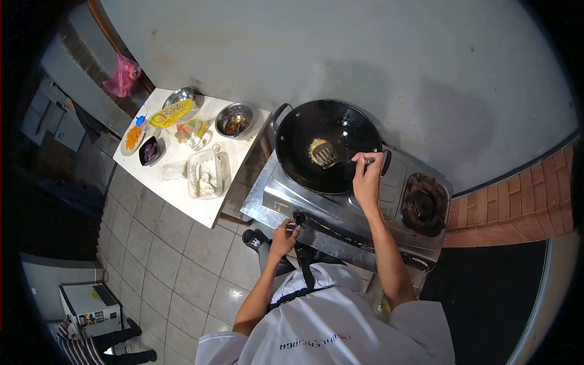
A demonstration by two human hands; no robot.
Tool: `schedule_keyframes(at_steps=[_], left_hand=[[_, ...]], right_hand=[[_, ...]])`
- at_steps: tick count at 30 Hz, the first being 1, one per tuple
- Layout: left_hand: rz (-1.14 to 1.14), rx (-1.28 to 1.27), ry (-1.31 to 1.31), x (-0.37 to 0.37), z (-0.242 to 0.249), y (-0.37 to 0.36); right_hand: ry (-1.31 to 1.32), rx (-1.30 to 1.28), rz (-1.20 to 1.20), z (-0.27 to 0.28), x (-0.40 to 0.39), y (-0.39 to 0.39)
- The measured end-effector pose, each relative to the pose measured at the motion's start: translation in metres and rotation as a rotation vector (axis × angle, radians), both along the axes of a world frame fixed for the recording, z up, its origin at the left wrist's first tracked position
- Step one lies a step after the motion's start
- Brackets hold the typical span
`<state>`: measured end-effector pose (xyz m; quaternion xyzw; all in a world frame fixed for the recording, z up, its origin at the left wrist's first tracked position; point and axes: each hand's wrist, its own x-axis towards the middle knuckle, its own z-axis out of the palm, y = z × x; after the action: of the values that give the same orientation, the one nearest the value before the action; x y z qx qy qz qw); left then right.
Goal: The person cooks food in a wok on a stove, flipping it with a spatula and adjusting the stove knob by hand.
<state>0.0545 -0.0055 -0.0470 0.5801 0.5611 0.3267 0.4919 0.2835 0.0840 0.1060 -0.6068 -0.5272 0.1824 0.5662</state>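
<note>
A black wok [298,167] sits on the left burner of a steel gas stove [286,198]. My right hand [367,173] is closed around the handle of a slotted spatula [326,156]. The spatula's head rests in the wok against a small yellowish-brown clump of food [316,148]. Low at the stove's front, my left hand [285,238] has its fingers closed at a black stove knob [299,217], partly hiding it.
Left of the stove, a white table [201,210] holds a steel bowl [234,120], a plastic tub of white powder [205,174], a plate of orange pieces [132,140], a dark dish [149,151] and a yellow packet [173,113]. A second burner [423,205] lies right. Another person [100,344] stands lower left.
</note>
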Motion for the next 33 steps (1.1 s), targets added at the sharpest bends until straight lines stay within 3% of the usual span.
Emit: schedule_keyframes(at_steps=[33], left_hand=[[0.012, -0.049, 0.020, 0.006, 0.009, 0.004]], right_hand=[[-0.016, 0.039, -0.017, -0.006, -0.009, 0.001]])
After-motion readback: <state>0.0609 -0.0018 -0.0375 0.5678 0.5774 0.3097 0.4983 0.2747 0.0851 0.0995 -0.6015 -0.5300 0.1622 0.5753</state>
